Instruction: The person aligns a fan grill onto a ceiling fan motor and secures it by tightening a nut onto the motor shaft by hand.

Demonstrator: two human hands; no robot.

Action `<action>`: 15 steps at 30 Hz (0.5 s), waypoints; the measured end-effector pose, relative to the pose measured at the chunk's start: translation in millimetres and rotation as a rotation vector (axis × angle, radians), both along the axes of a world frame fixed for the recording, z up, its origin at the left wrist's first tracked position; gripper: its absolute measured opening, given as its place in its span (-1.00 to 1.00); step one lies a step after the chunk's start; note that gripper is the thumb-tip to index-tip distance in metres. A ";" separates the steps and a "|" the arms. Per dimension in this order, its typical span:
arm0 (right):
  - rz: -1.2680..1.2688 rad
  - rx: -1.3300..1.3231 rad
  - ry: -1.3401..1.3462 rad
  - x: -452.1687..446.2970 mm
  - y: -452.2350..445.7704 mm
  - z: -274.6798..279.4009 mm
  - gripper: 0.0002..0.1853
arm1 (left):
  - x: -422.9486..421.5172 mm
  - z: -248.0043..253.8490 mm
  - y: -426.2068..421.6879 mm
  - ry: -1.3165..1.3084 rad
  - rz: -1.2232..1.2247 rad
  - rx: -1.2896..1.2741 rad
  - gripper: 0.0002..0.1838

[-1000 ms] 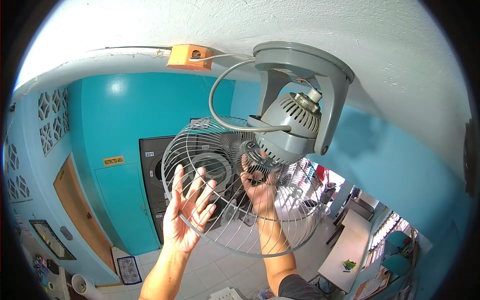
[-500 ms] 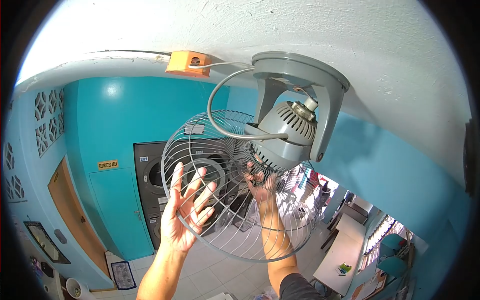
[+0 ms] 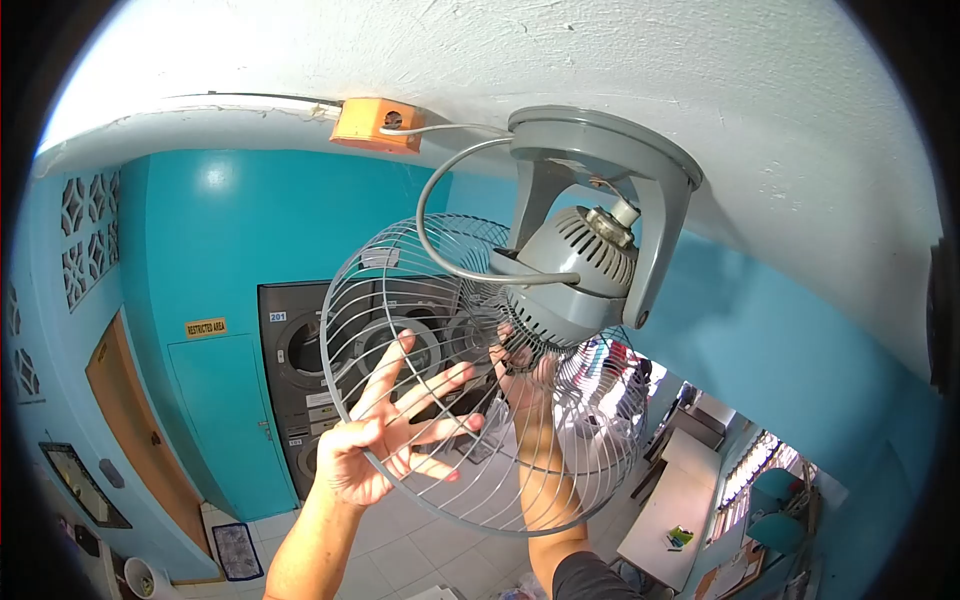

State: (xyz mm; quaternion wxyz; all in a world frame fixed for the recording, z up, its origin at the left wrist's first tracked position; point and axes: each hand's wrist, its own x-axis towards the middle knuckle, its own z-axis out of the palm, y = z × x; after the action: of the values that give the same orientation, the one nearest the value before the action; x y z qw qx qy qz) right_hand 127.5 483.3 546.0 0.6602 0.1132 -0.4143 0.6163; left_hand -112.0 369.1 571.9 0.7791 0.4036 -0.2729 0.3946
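The wire guard (image 3: pixel 452 411) sits mid-view, hanging tilted below the fan motor (image 3: pixel 575 262), which is at its one o'clock and held by the ceiling bracket (image 3: pixel 600 130). The left hand (image 3: pixel 368 462) is open at the guard's eight o'clock rim, fingers splayed across the wires, probably to steady it. The right hand (image 3: pixel 522 378) reaches up behind the wires near the hub, perhaps supporting the centre; its grip cannot be told.

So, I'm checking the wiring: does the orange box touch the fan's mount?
Apart: the head view shows ceiling between orange box and mount, spanned by cable.
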 end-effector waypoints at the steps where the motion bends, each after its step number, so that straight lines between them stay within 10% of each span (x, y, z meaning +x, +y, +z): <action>1: -0.016 0.079 0.006 -3.0 -1.3 0.6 -0.14 | 1.5 0.6 0.5 0.004 -0.001 -0.002 -0.11; 15: -0.297 -0.231 -0.021 -6.3 -10.6 -23.8 -0.68 | 18.0 4.1 -4.3 -0.276 -0.118 -0.004 -0.04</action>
State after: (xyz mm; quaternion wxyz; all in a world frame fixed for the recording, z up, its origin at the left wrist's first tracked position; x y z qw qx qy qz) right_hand 121.3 472.7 522.2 0.7481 -0.0324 -0.3598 0.5567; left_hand -93.9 364.8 576.0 0.7570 0.3271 -0.3997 0.4003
